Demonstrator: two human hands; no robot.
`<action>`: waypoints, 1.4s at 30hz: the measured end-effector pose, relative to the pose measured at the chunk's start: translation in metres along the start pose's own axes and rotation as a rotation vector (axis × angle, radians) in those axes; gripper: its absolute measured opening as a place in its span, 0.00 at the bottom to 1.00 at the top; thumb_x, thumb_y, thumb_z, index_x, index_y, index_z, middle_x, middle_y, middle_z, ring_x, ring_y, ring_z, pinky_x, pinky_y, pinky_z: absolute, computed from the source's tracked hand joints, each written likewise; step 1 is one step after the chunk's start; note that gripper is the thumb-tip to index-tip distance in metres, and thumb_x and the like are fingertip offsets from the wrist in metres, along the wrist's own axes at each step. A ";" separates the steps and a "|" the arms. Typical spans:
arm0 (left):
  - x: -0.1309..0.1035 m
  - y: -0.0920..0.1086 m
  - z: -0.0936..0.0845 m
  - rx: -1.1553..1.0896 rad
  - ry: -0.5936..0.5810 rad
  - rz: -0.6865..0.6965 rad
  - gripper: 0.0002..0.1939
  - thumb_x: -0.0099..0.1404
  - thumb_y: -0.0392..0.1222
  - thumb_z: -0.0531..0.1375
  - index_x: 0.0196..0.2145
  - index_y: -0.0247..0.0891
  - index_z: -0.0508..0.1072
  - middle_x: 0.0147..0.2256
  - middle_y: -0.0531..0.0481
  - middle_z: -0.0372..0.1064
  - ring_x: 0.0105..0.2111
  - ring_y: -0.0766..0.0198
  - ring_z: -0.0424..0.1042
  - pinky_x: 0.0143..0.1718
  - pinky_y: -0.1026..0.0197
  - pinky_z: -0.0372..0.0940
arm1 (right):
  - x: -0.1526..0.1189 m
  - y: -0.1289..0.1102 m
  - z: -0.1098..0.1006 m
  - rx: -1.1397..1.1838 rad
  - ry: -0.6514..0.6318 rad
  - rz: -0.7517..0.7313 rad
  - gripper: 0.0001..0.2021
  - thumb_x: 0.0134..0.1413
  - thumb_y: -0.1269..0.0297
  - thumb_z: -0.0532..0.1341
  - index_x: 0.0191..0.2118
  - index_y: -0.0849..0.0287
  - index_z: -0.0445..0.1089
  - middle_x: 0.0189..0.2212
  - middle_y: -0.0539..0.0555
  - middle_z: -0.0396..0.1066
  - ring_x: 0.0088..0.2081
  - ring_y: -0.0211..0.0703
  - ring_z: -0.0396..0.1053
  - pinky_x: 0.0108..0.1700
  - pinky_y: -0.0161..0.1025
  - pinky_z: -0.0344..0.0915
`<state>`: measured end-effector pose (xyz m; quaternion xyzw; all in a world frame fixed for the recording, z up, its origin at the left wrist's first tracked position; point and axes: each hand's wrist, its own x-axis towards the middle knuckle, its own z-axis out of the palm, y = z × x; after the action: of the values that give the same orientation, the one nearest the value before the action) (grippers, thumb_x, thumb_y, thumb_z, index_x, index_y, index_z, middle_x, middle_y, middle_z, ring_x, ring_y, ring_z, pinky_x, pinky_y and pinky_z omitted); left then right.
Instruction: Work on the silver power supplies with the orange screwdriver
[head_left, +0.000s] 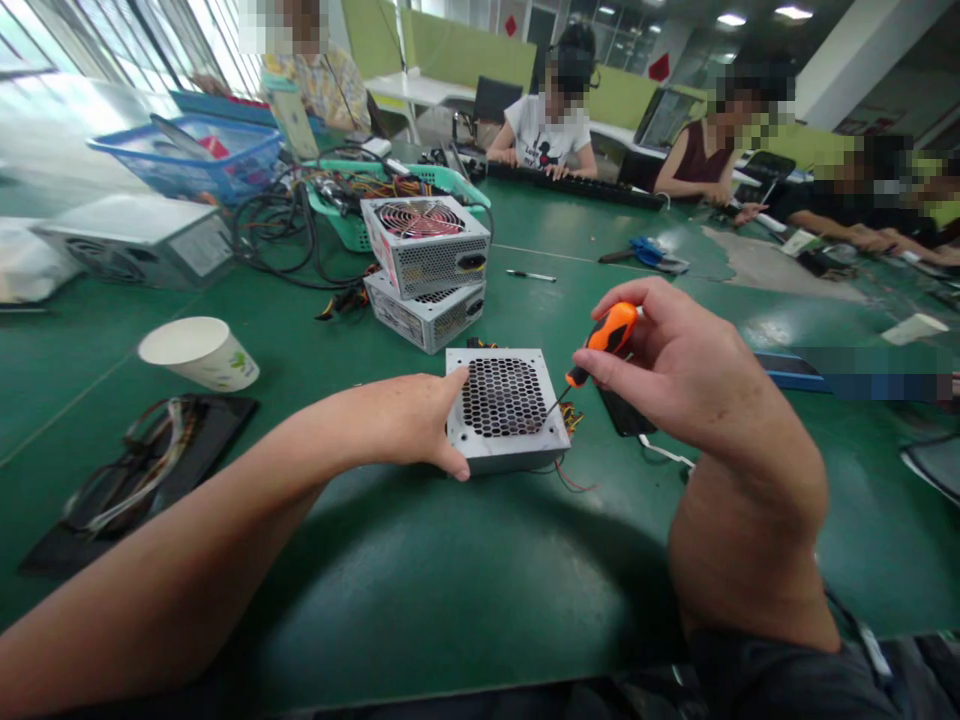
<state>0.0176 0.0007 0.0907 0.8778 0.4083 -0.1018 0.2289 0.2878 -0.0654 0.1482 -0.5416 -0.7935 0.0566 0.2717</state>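
Observation:
A grey computer power supply (pixel 506 460) lies on the green table with its honeycomb grille facing up. My left hand (pixel 420 420) grips its left side, the thumb toward the near edge and a finger on the top. In my right hand (pixel 667 370) is a screwdriver (pixel 613 330) with an orange and black handle, pinched between thumb and fingers. Its thin shaft slants down left, and the tip is at the grille's lower right part; whether it touches a screw I cannot tell. Coloured wires (pixel 571 420) stick out from the right side.
Two stacked power supplies (pixel 431 265) stand behind, near a teal basket (pixel 345 225) of cables. A paper cup (pixel 199 352) and a black pouch (pixel 142 470) are at left. A phone (pixel 626 412) with a white cable lies by my right hand. Other people sit across the table.

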 end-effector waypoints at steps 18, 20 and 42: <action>-0.001 0.001 -0.001 -0.019 0.012 0.024 0.52 0.49 0.63 0.71 0.65 0.38 0.59 0.49 0.39 0.78 0.47 0.44 0.78 0.39 0.56 0.67 | -0.003 -0.010 -0.017 -0.088 -0.284 -0.098 0.07 0.60 0.62 0.67 0.44 0.52 0.75 0.29 0.44 0.77 0.26 0.34 0.70 0.31 0.33 0.62; 0.000 0.001 0.000 -0.011 0.007 0.017 0.53 0.49 0.63 0.71 0.66 0.37 0.58 0.49 0.38 0.78 0.47 0.43 0.78 0.39 0.56 0.67 | -0.003 -0.008 -0.016 -0.067 -0.372 -0.131 0.07 0.61 0.64 0.66 0.45 0.51 0.75 0.30 0.43 0.77 0.27 0.34 0.71 0.32 0.33 0.62; -0.001 0.000 0.000 -0.030 0.021 0.053 0.51 0.48 0.62 0.73 0.63 0.39 0.59 0.48 0.41 0.78 0.45 0.47 0.79 0.38 0.58 0.66 | -0.004 -0.013 0.005 -0.131 -0.448 -0.158 0.09 0.68 0.62 0.59 0.51 0.54 0.65 0.39 0.52 0.78 0.35 0.44 0.76 0.36 0.39 0.64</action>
<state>0.0170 0.0002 0.0914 0.8857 0.3889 -0.0804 0.2405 0.2754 -0.0733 0.1473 -0.4685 -0.8757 0.1021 0.0569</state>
